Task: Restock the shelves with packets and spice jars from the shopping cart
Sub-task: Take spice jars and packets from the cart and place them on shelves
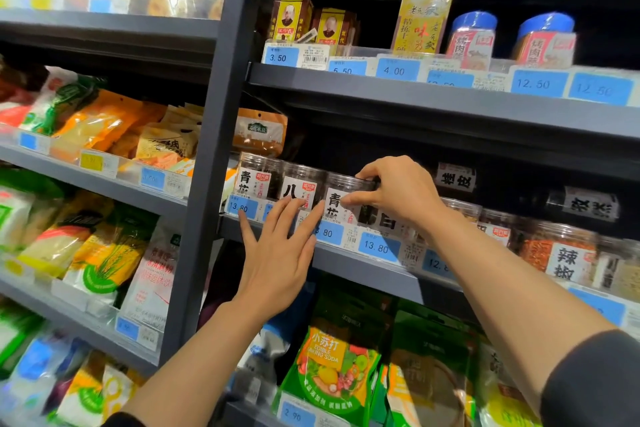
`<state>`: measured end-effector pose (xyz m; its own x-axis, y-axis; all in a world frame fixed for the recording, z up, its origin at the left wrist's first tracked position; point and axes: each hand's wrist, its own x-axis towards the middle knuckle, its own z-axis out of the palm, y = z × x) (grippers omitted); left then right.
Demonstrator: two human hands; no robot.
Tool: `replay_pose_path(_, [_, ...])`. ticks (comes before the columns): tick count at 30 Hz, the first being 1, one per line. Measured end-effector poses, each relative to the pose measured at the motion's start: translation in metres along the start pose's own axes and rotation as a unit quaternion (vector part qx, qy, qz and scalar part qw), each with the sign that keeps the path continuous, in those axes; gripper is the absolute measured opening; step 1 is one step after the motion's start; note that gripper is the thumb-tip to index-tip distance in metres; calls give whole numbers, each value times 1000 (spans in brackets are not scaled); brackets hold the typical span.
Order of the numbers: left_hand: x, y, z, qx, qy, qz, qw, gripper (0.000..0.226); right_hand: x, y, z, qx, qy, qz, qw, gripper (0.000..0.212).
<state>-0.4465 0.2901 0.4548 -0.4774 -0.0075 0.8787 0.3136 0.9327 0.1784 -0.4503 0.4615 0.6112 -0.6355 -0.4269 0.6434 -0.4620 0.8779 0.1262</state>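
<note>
- We saw the right hand (391, 194) pinching a clear plastic spice jar (341, 199) at its ridged upper rim, thumb low on the label and fingers curled over the top; the jar stood upright at the front edge of the middle shelf (363, 263), a little right of frame centre.
- The left hand (280, 253) lay flat, fingers straight and spread, its fingertips touching the foot of that jar and the neighbouring jar (299, 189) at its 9 o'clock; it held nothing.
- The jars stood touching in a row, with a third jar (256, 177) farther toward 9 o'clock, so we found no side room there.
- Above the jars, dark open space ran up to the underside of the upper shelf (433, 97).
- Blue price tags (379, 248) hung along the shelf lip, just below the jars.
- At 3 o'clock of the held jar, more jars (557, 253) stood, partly hidden behind the right forearm; their labels were blurred.
- The back of the middle shelf was too dark for us to read.
- At 12 o'clock, blue-lidded tubs (472, 36) and printed boxes (291, 19) stood on the upper shelf.
- At 6 o'clock, a glossy green baking soda pouch (332, 371) was cut off at the bottom edge.
- At 9 o'clock, past a grey metal upright (214, 149), soft crinkled packets (97, 121) leaned on sloped shelves, blurred toward the edge.
</note>
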Motion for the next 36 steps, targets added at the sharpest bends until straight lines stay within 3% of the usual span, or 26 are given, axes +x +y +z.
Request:
replay_pose_path(5, [-1,10,-21,-12,-76,-29,997,56,-9,2,-2,-33,11,-26,999,68])
replay_pose_path(8, [-21,17,-40,-22,-85,-32,996,57,-26,-9,6,-15,122,-82,989,63])
replay_pose_path(10, [-47,19,-55,-28,-71,-60,995,65,-46,-25,18,63,209,-160,963,49])
replay_pose_path(12, [-86,15,-73,-24,-30,-107,994,63,-75,-51,40,133,246,-235,931,36])
replay_pose_path(15, [-168,14,-111,18,-36,-229,973,57,-130,-103,87,239,155,-280,917,34])
replay_pose_path(17, [-229,16,-140,54,-73,-314,945,56,-172,-143,116,310,19,-289,906,40])
replay_pose_path(20, [-318,9,-192,127,-122,-432,885,60,-229,-202,145,360,-185,-296,865,35])
replay_pose_path(22, [-367,8,-230,163,-136,-497,841,58,-262,-237,156,393,-261,-299,830,33])
replay_pose_path(27, [-440,-6,-297,219,-98,-580,779,55,-293,-320,182,411,-344,-332,776,36])
replay_pose_path(32, [-473,-78,-316,220,-85,-591,771,54,-280,-407,224,438,-366,-323,755,33])
replay_pose_path(36, [-493,-161,-319,194,-117,-628,745,55,-273,-472,274,419,-420,-321,738,30])
